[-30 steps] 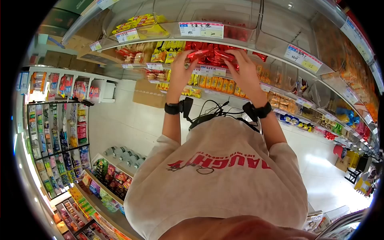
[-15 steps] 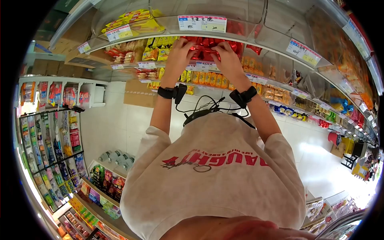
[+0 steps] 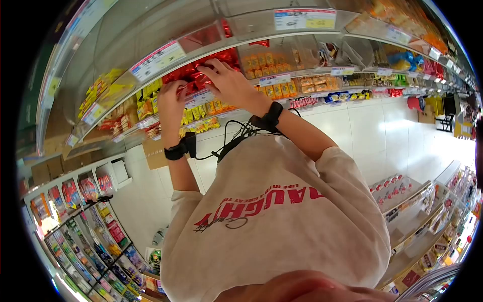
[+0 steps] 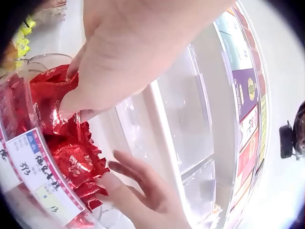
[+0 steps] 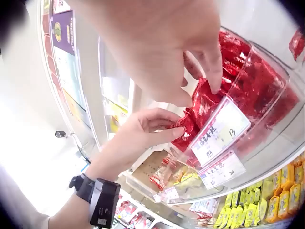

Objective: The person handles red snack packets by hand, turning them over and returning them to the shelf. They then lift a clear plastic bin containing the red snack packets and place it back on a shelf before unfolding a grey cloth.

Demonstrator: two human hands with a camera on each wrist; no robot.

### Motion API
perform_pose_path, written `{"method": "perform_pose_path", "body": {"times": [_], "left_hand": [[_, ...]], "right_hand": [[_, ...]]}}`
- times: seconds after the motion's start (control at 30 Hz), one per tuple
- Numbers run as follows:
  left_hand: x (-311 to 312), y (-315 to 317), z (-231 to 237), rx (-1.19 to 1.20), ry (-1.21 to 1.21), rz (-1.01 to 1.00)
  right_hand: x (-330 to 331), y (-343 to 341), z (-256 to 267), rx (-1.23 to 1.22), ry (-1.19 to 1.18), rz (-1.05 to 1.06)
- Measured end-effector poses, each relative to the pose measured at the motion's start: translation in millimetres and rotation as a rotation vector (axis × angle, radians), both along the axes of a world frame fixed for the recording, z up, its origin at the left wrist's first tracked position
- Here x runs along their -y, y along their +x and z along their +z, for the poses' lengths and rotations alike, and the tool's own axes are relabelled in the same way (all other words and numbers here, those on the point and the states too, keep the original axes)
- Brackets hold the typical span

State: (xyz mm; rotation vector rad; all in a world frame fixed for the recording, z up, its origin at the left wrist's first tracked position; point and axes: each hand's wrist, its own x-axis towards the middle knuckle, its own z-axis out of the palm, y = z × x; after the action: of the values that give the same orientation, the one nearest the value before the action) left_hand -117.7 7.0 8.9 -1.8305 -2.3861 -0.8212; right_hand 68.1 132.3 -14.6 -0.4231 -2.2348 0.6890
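Observation:
Shiny red packets (image 3: 198, 75) fill a clear bin on the shelf. My left hand (image 3: 172, 105) pinches a red packet at the bin's left part; the right wrist view shows its thumb and fingers (image 5: 178, 129) around the packet's end. My right hand (image 3: 231, 88) lies over the packets beside it, fingers loosely bent and apart. In the left wrist view, the right hand's thumb (image 4: 112, 183) touches the crimped edge of a red packet (image 4: 78, 164). A price label (image 4: 43, 176) is fixed to the bin front.
Yellow packets (image 3: 146, 108) lie left of the red ones, orange packs (image 3: 264, 63) to their right. A transparent shelf front with a price label (image 3: 158, 60) runs above the hands. More goods stand on lower shelves; a cardboard box (image 3: 153, 151) sits below left.
The head view has swung so the shelf and hands appear further left. My hands remain at the red packets, the right one now with its fingers more spread.

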Motion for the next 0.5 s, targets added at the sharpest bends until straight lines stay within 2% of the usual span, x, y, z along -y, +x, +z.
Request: {"method": "perform_pose_path", "body": {"times": [0.07,0.13,0.17,0.2,0.33,0.4,0.5], "left_hand": [[2,2,10,0.207,-0.031,0.082],[2,1,8,0.132,-0.037,0.085],[1,-1,8,0.092,-0.038,0.088],[0,-2,4,0.085,-0.074,0.147],[-5,-1,-7,-0.216,0.001,0.108],[-6,6,-8,-0.346,0.04,0.151],[-7,9,-10,-0.159,0.028,0.255]], "right_hand": [[-9,20,14,-0.122,-0.079,0.008],[-24,40,23,-0.248,-0.095,-0.059],[-36,49,16,-0.259,-0.176,-0.095],[-53,56,5,-0.27,-0.258,-0.129],[-117,68,-53,-0.338,-0.522,-0.323],[-137,76,-48,-0.163,-0.571,-0.306],[-163,79,-62,0.08,-0.551,-0.198]]}}
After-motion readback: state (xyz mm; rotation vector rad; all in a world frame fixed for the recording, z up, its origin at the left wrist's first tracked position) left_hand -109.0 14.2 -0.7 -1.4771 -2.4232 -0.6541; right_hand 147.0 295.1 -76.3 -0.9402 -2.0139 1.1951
